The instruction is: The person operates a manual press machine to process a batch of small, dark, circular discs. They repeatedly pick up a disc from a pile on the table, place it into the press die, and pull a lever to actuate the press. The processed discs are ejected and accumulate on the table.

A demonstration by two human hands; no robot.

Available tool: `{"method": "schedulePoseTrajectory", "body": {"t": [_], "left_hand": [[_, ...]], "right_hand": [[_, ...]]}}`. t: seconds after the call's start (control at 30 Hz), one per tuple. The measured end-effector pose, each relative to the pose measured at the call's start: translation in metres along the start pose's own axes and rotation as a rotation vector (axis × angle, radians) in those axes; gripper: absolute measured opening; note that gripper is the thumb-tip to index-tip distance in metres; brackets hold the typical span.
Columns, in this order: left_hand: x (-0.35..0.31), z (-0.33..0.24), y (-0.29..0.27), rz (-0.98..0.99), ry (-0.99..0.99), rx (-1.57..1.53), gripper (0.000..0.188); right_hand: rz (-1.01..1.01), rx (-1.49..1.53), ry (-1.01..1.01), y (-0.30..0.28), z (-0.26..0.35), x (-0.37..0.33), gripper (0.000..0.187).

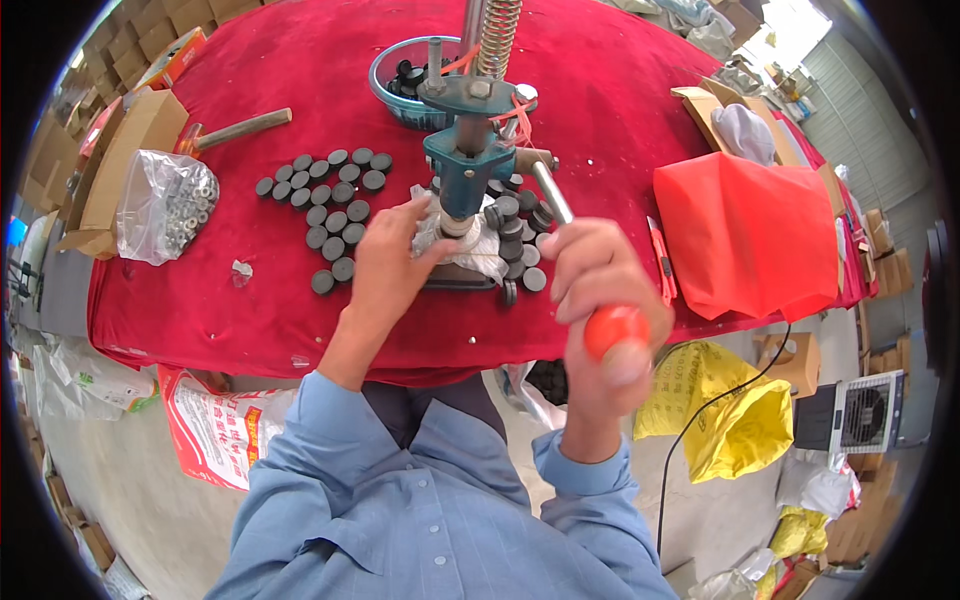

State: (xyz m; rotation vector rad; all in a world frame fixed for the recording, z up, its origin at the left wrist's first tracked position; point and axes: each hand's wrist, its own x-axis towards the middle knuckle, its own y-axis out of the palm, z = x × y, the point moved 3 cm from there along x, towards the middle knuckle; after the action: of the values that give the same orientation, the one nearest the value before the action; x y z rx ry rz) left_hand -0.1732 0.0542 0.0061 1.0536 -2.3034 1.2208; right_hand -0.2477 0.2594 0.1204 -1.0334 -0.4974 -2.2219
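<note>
Fingers (588, 248) of the right hand (598, 285) wrap the red-knobbed metal lever (552, 192) of a teal metal press (468, 175) on the red-draped desk (580, 100); the left hand (390, 250), thumb apart, flanks its ram (459, 226), grip hard to tell.

The red-draped surface (590, 110) carries a teal press (468, 175) toward its near edge, black discs (317, 215) on both sides, a blue bowl (412, 114) behind, and a red cutter (661, 262) nearer the right edge.
</note>
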Motion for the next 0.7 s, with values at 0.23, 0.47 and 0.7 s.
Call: {"method": "schedulePoseTrajectory", "body": {"t": [0.23, 0.47, 0.7], "left_hand": [[-0.056, 0.044, -0.076, -0.008, -0.032, 0.441, 0.032], [-0.088, 0.065, -0.086, 0.027, -0.134, 0.321, 0.044], [-0.073, 0.049, -0.085, -0.099, -0.250, 0.069, 0.059]], "right_hand": [[-0.075, -0.057, -0.028, 0.005, -0.012, -0.049, 0.053], [-0.046, -0.050, -0.025, 0.003, -0.013, -0.048, 0.054], [-0.063, -0.047, -0.082, 0.004, -0.020, -0.054, 0.055]]}}
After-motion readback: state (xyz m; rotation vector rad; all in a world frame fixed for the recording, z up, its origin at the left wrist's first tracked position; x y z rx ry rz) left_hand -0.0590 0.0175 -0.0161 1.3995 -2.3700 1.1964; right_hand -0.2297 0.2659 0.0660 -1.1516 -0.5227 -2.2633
